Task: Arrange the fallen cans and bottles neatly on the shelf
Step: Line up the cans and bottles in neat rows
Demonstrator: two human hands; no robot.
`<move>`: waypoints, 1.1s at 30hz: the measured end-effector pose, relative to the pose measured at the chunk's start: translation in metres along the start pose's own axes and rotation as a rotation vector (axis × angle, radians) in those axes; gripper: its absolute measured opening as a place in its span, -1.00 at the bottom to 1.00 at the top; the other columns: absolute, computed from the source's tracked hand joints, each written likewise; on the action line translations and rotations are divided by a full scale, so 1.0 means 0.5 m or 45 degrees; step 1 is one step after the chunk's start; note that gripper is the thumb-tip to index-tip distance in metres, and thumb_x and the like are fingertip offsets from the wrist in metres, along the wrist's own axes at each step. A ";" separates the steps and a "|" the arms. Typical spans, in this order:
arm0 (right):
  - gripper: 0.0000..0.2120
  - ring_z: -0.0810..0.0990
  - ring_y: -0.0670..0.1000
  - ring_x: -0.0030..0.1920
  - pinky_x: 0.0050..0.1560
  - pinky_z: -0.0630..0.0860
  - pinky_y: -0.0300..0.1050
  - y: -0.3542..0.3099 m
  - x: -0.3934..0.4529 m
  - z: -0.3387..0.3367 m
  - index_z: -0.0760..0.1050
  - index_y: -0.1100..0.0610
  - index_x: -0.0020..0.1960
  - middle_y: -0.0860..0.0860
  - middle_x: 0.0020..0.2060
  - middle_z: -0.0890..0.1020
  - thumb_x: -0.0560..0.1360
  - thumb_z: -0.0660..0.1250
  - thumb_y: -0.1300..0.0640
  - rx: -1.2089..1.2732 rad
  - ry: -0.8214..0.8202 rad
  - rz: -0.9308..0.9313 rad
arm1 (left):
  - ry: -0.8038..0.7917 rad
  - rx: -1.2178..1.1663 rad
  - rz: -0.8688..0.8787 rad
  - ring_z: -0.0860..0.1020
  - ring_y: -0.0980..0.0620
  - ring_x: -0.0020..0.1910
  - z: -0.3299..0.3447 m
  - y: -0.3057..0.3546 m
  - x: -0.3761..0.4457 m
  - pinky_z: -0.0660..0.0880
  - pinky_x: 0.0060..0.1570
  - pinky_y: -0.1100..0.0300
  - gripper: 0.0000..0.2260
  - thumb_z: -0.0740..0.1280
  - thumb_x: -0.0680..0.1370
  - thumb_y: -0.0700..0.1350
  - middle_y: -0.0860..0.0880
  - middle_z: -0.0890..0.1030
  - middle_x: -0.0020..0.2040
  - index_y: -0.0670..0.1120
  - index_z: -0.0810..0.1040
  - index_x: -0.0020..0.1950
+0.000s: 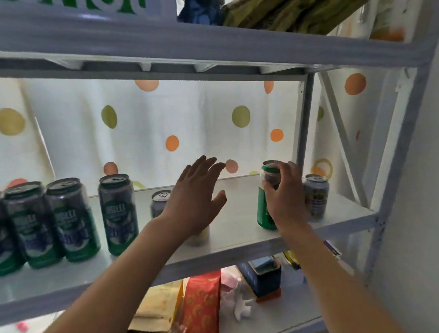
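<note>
Two bare forearms reach in from the bottom. The right hand (285, 200) grips a green bottle (263, 210) standing right of centre on the shelf (249, 245); the left hand (194, 196) hovers flat-fingered, holding nothing. Risk: it could clip the small can (159, 203) behind it, or the bottle bumps the short can (317, 196) on its right.

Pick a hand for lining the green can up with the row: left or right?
Right. The right hand already grips the green can near the shelf's right end. The left hand hovers open over mid-shelf, holding nothing, and would have to reach across.
</note>
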State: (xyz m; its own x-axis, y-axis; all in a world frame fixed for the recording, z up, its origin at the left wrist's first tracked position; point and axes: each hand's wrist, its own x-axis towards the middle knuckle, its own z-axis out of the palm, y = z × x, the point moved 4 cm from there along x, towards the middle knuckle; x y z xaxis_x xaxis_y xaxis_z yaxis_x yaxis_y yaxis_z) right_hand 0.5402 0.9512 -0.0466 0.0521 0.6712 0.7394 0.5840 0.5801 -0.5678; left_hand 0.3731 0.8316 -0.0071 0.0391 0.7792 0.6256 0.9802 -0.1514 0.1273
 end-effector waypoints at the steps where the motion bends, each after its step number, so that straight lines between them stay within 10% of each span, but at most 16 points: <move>1: -0.71 0.49 0.16 0.26 0.19 0.47 -0.08 -0.002 -0.001 -0.003 0.47 0.16 0.21 0.15 0.28 0.48 0.51 0.39 0.21 0.061 0.010 -0.021 | -0.001 0.018 -0.023 0.07 -0.01 0.55 -0.006 -0.004 -0.004 -0.01 0.49 0.10 -0.49 0.26 0.57 -0.02 -0.02 0.23 0.54 -0.02 0.25 0.51; 17: -0.64 0.60 0.15 -0.01 0.00 0.60 0.13 -0.117 -0.051 -0.037 0.41 0.08 0.00 0.06 0.00 0.63 0.37 0.56 0.08 0.139 -0.274 0.033 | -0.197 0.323 -0.453 0.10 -0.03 0.51 -0.179 -0.259 -0.099 0.26 0.39 0.01 -0.35 0.36 0.45 0.03 -0.03 0.24 0.50 0.00 0.22 0.49; 23: -0.65 0.59 0.12 0.00 -0.01 0.53 -0.04 -0.178 -0.077 -0.074 0.44 0.09 0.03 0.07 0.02 0.64 0.38 0.55 0.07 0.209 -0.185 -0.010 | -0.450 0.361 -0.449 0.39 -0.11 0.14 -0.149 -0.262 -0.092 0.49 0.08 -0.06 -0.58 0.38 0.44 0.00 -0.13 0.45 0.19 -0.12 0.38 0.22; 33: -0.65 0.52 -0.09 -0.08 -0.24 0.34 -0.52 -0.221 -0.095 -0.122 0.47 0.08 0.01 -0.11 -0.07 0.58 0.35 0.58 0.12 0.424 -0.240 0.010 | -0.224 0.196 -0.488 0.41 -0.15 0.21 -0.151 -0.278 -0.105 0.41 0.20 0.01 -0.43 0.50 0.37 -0.01 -0.14 0.39 0.23 -0.13 0.42 0.31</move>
State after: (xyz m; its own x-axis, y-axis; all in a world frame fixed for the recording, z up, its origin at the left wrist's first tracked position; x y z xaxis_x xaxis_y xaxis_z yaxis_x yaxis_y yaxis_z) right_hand 0.5227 0.8269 0.0031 -0.1125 0.7316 0.6724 0.2875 0.6718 -0.6827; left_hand 0.2201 0.7658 0.0004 -0.3133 0.8551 0.4132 0.9473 0.2505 0.1998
